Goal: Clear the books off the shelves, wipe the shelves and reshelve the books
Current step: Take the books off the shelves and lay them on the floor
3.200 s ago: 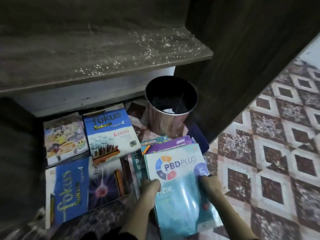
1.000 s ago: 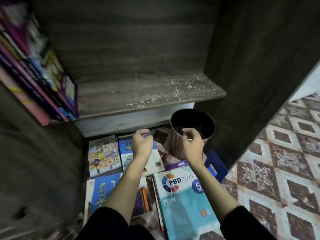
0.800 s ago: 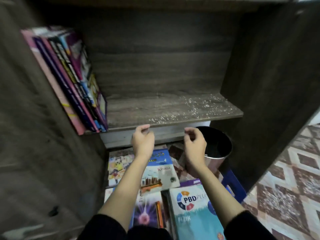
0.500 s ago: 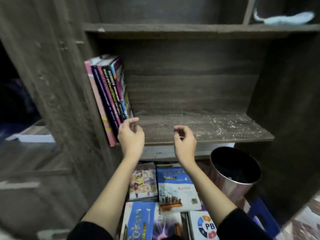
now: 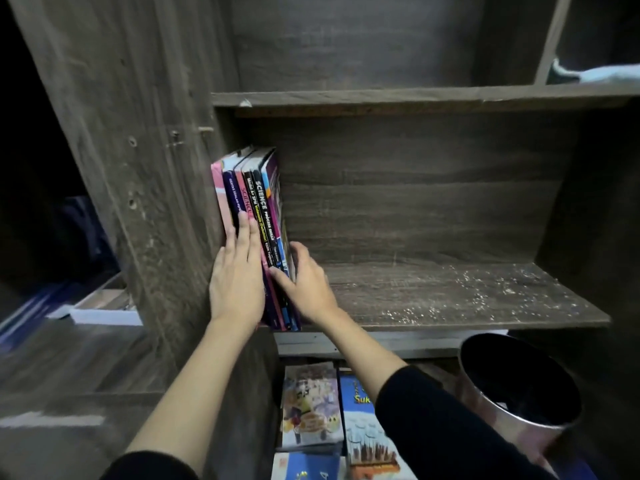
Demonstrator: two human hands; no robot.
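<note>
books (image 5: 259,202) now sit under both my hands (which hovered before): left hand (image 5: 237,275) flat on the spines, fingers together; right hand (image 5: 306,284) grips the row's end.

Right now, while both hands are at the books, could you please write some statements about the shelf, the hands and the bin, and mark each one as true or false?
1. The row of books stands at the left end of the shelf. True.
2. The left hand is a fist holding nothing. False: it lies flat, with straight fingers on the spines.
3. The right hand grips the row from its right side. True.
4. The metal bin stands on the shelf. False: it stands on the floor below, to the right.
5. The shelf is free of dust. False: white specks lie on its right part.
</note>
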